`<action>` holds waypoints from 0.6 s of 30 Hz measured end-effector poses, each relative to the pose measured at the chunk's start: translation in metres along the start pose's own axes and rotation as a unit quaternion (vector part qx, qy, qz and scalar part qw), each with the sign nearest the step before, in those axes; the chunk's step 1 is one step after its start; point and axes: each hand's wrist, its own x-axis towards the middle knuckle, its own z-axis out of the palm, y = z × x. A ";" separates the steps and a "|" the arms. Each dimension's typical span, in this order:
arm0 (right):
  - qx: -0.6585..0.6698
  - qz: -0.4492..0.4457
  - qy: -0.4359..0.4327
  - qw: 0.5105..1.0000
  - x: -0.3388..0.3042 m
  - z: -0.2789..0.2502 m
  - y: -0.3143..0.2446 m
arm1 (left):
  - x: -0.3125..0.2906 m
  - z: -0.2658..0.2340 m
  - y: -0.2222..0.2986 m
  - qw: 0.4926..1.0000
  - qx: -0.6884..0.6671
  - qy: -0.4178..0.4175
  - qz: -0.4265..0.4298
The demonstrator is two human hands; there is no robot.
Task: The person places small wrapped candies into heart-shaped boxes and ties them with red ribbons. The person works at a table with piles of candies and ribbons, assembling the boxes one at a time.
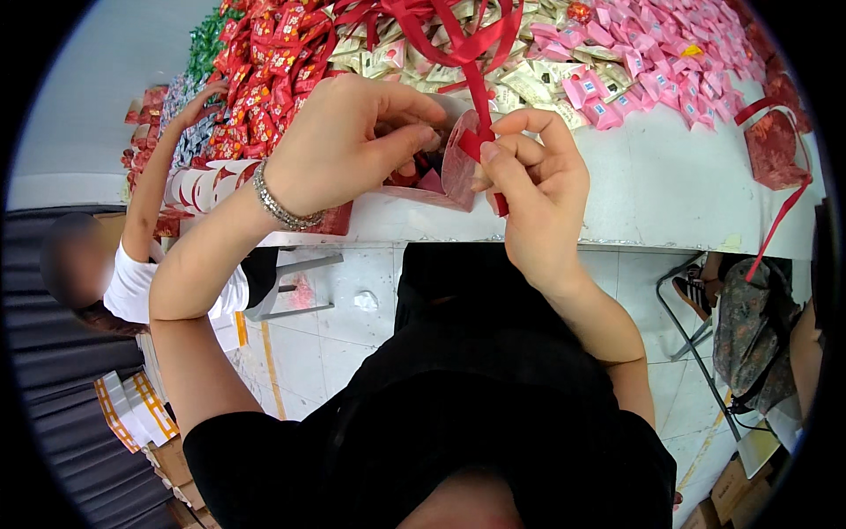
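A small red gift box [458, 172] with a rounded end panel rests near the table's front edge. Over its opening, my left hand [348, 137] has its fingers curled down and thumb pressed in, so whatever they hold is hidden. Dark and pink pieces show inside the box beneath that hand. At the box's right end, my right hand [539, 176] pinches a red ribbon [478, 93] between thumb and fingers. The ribbon runs up from there to a loose tangle of loops, and a short tail hangs below the fingers.
Heaps of red candy packets [269, 66], cream packets [538, 84] and pink packets [656, 53] cover the back of the table [634, 176]. Another ribboned box [775, 150] stands at right. A co-worker's arm [154, 181] reaches in from the left. Folding chair legs [692, 339] stand right.
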 end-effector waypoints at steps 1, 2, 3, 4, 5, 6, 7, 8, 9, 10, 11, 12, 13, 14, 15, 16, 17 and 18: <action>-0.003 -0.014 0.003 1.000 -0.001 0.002 0.001 | 0.001 0.000 0.001 1.000 0.007 -0.008 -0.007; -0.006 -0.028 0.007 1.000 -0.002 0.003 0.001 | 0.002 -0.001 0.002 1.000 0.005 -0.012 -0.005; 0.030 -0.040 -0.009 0.999 -0.001 0.005 0.002 | 0.002 -0.001 0.004 1.000 0.001 -0.017 -0.006; 0.027 -0.044 -0.004 0.999 -0.001 0.005 0.002 | 0.003 -0.001 0.005 1.000 0.001 -0.019 -0.008; 0.024 -0.045 -0.003 0.999 -0.001 0.006 0.002 | 0.003 -0.002 0.005 1.000 -0.002 -0.022 -0.013; 0.023 -0.045 -0.005 0.999 0.000 0.006 0.002 | 0.003 -0.002 0.006 0.999 -0.008 -0.029 -0.019; 0.017 -0.048 0.006 0.999 0.001 0.006 0.003 | 0.003 -0.002 0.006 0.999 -0.003 -0.026 -0.022; 0.015 -0.049 0.014 0.999 0.001 0.006 0.004 | 0.003 -0.002 0.006 0.999 -0.002 -0.028 -0.028; 0.019 -0.048 0.025 0.998 0.002 0.006 0.005 | 0.003 -0.002 0.007 0.999 -0.001 -0.029 -0.034; 0.030 -0.052 0.028 0.998 0.002 0.005 0.005 | 0.003 -0.002 0.007 0.999 -0.007 -0.031 -0.035; 0.048 -0.052 0.034 0.997 0.001 0.005 0.006 | 0.004 -0.002 0.007 0.999 -0.013 -0.034 -0.036; 0.066 -0.053 0.040 0.996 0.001 0.005 0.007 | 0.004 -0.002 0.007 0.998 -0.020 -0.037 -0.037; 0.067 -0.046 0.040 0.996 0.000 0.006 0.007 | 0.004 -0.002 0.007 0.998 -0.022 -0.037 -0.038; 0.068 -0.039 0.040 0.996 -0.001 0.006 0.008 | 0.004 -0.003 0.008 0.998 -0.025 -0.038 -0.040; 0.076 -0.035 0.035 0.996 -0.002 0.007 0.008 | 0.004 -0.003 0.008 0.998 -0.027 -0.041 -0.039; 0.067 -0.033 0.036 0.997 -0.002 0.008 0.009 | 0.004 -0.003 0.007 0.998 -0.023 -0.038 -0.044; 0.065 -0.033 0.032 0.997 -0.003 0.009 0.010 | 0.004 -0.003 0.007 0.998 -0.019 -0.037 -0.046; 0.069 -0.034 0.024 0.997 -0.003 0.009 0.010 | 0.004 -0.003 0.006 0.998 -0.014 -0.036 -0.048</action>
